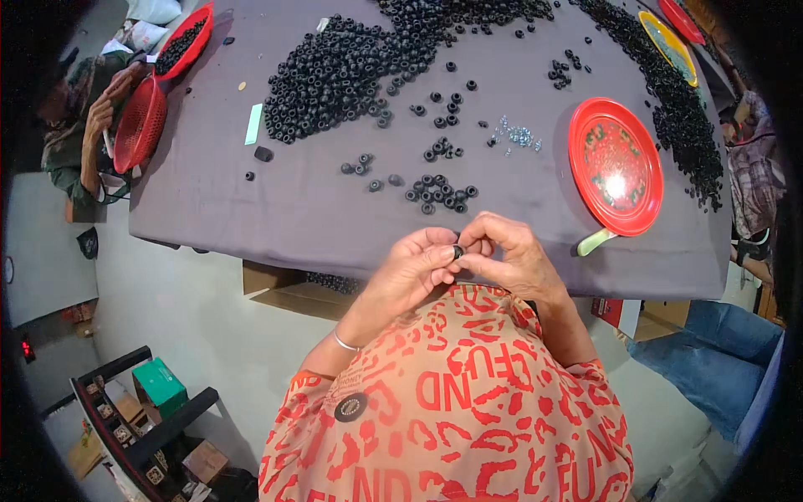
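- While the left hand (418, 266) pinches a small black bead (457, 251) between thumb and fingers, the right hand (514, 258) curls close beside it, its grip impossible to tell.
- Both meet by the near edge of a grey table (276, 217).
- A heap of black beads (326, 88) lies beyond, a red tray (636, 222) at right.

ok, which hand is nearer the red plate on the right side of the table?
Right. The right hand is left of the red plate, nearer the wearer; the left hand is farther left.
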Tool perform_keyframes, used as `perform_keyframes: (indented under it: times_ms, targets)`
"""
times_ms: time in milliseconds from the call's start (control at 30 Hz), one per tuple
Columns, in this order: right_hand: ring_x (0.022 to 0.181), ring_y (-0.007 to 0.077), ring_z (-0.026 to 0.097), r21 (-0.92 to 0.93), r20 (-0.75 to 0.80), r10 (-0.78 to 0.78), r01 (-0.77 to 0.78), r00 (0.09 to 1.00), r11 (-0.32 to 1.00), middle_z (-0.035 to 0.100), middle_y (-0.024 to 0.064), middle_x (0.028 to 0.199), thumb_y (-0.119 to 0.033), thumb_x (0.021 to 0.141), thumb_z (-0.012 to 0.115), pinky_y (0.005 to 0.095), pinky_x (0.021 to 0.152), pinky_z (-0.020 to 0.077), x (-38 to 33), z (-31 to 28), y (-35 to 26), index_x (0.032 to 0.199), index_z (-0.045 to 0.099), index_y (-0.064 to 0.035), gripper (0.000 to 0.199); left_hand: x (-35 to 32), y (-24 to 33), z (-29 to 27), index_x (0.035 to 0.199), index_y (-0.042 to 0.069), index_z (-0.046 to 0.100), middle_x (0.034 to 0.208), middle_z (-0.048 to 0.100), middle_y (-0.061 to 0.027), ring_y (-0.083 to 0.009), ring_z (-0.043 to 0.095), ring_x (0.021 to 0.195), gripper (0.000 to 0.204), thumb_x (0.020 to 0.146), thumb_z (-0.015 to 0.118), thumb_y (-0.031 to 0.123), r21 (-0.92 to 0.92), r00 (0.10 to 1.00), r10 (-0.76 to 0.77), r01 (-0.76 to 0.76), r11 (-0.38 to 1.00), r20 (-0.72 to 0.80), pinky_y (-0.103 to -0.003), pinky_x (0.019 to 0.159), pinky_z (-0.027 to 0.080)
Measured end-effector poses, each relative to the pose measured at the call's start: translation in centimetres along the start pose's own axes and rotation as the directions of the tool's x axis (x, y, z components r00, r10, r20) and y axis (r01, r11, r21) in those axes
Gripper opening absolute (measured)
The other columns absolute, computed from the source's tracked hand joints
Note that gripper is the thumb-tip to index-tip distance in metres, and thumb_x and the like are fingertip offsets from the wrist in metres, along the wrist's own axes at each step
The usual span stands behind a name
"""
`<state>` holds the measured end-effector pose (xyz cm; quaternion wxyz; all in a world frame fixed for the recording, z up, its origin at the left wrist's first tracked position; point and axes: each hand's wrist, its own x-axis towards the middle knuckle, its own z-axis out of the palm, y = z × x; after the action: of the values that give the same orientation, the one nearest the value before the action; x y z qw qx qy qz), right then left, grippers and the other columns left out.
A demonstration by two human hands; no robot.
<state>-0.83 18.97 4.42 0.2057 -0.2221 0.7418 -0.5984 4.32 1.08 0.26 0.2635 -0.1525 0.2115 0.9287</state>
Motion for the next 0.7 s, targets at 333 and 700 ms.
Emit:
perform_keyframes:
  times_ms: [333, 700]
  targets:
    - [0.067, 0.0083, 0.049, 0.077, -0.071, 0.019, -0.013, 0.997, 0.997, 0.055, 0.0028, 0.077, 0.006, 0.071, 0.064, 0.0216, 0.059, 0.0395, 0.5, -0.1, 0.2, 0.079, 0.058, 0.0008, 0.012, 0.7, 0.3, -0.1, 0.103, 0.000, 0.052, 0.088, 0.061, -0.0095, -0.0156, 0.064, 0.075, 0.015, 0.089, 0.054, 0.004, -0.207, 0.998, -0.043, 0.052, 0.977, 0.044, -0.024, 0.063, 0.056]
    - [0.063, 0.0133, 0.052, -0.144, -0.207, -0.176, 0.148, 0.962, 0.979, 0.058, 0.0063, 0.074, 0.004, 0.069, 0.066, 0.0253, 0.057, 0.0416, 0.7, 0.1, -0.6, 0.078, 0.059, -0.0006, 0.013, 1.3, 0.4, 0.5, 0.102, 0.000, 0.052, 0.089, 0.062, -0.0099, -0.0161, 0.065, 0.075, 0.014, 0.088, 0.054, 0.003, -0.217, 0.999, 0.020, -0.014, 0.976, 0.026, -0.025, 0.061, 0.057]
